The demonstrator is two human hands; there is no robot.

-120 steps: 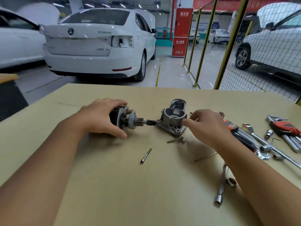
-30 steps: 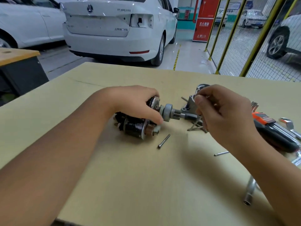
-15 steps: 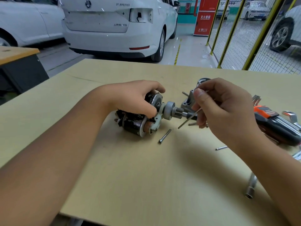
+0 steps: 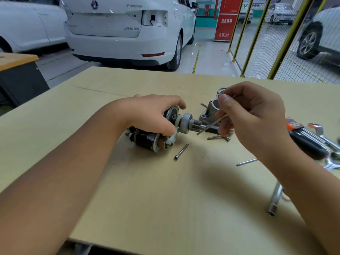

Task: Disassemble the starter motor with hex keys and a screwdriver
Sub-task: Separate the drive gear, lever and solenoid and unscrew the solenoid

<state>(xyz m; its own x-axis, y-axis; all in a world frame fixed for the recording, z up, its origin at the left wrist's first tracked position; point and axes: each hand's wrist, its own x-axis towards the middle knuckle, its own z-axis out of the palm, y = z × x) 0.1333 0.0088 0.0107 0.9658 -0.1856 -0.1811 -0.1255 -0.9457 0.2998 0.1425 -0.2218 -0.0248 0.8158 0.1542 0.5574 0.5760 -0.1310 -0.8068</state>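
The starter motor (image 4: 156, 133) lies on its side on the tan bench (image 4: 165, 190), a little back from the bench's middle, its pinion shaft pointing toward the grey aluminium nose housing (image 4: 209, 111) that stands just beyond the shaft's tip. The left hand (image 4: 152, 115) wraps over the top of the motor body, fingers curled round it and thumb pressed against the front near the pale lever. The right hand (image 4: 255, 122) hovers above the bench beside the housing, pinching a thin hex key (image 4: 211, 125) between thumb and fingers; the key slants down so its lower end sits near the tip of the motor's shaft, though whether it touches cannot be told. Just in front of the motor lies a long bolt (image 4: 181, 151); two more bolts (image 4: 219, 138) rest close to the housing's base. Farther from the motor, past the right wrist, lie a hex key set (image 4: 301, 133) with an orange holder, a black-handled screwdriver (image 4: 311, 148) and a socket wrench (image 4: 274, 203).
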